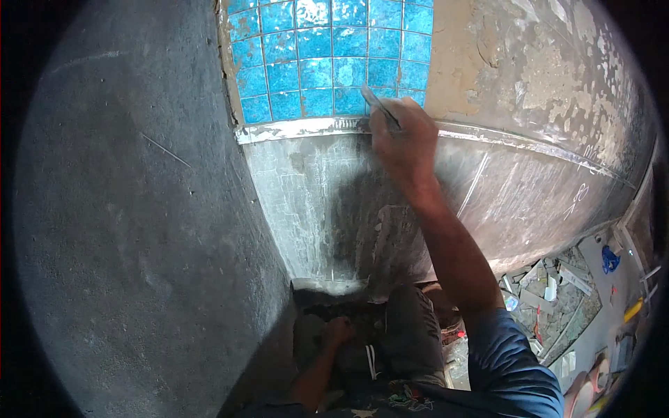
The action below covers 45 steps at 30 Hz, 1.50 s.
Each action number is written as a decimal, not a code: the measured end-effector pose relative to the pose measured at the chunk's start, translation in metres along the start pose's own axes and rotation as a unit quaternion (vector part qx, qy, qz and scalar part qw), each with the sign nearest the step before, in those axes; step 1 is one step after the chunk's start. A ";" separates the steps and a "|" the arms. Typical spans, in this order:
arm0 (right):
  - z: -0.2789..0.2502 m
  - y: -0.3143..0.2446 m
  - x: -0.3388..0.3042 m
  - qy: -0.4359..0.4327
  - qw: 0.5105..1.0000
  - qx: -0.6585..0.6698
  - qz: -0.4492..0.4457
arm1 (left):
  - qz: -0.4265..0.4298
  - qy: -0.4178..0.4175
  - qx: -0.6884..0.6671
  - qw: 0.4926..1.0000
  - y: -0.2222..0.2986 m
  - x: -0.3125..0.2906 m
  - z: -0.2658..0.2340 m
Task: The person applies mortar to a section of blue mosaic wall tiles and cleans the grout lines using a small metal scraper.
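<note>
My right hand (411, 136) is raised against the wall and closed round a slim tool with a pale, flat tip (371, 96). The tip lies over the lowest row of glossy blue square tiles (315, 74), and my fist hides part of that row. Just under the tiles runs a light metal ledger strip (300, 128), partly covered by the same hand. My left hand (339, 329) is down in shadow by my lap, fingers curled; whatever may be inside them is hidden.
A dark grey wall (139, 209) stands close on the left. Bare, patchy plaster (536, 70) continues right of the tiles, with grey wall (300, 181) below the strip. Tile scraps and rubble (550, 299) litter the floor at lower right, near a blue crumpled bag (610, 260).
</note>
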State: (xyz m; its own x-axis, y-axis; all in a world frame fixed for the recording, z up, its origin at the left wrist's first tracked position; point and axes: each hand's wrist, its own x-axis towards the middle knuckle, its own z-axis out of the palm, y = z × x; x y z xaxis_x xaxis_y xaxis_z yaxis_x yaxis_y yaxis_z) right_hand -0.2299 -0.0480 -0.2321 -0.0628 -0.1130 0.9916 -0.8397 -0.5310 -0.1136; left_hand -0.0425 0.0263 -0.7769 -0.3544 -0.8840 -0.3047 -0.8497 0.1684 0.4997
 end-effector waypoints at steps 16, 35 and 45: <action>-0.015 0.018 0.029 -0.010 0.994 -0.058 -0.094 | 0.012 0.010 -0.025 1.000 -0.007 0.018 0.015; 0.006 0.007 0.048 -0.027 0.974 -0.100 -0.201 | -0.012 -0.017 -0.057 0.998 -0.037 0.040 0.050; -0.009 0.010 0.057 -0.032 0.955 -0.149 -0.255 | -0.013 -0.002 -0.016 1.000 -0.013 0.018 0.021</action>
State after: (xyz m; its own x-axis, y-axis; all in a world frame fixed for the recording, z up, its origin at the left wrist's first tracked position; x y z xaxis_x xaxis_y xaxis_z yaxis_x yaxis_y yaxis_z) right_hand -0.2470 -0.0524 -0.1761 0.4209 0.0402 0.9062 -0.8690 -0.2687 0.4155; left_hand -0.0457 0.0172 -0.8058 -0.3332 -0.8866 -0.3209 -0.8457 0.1305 0.5175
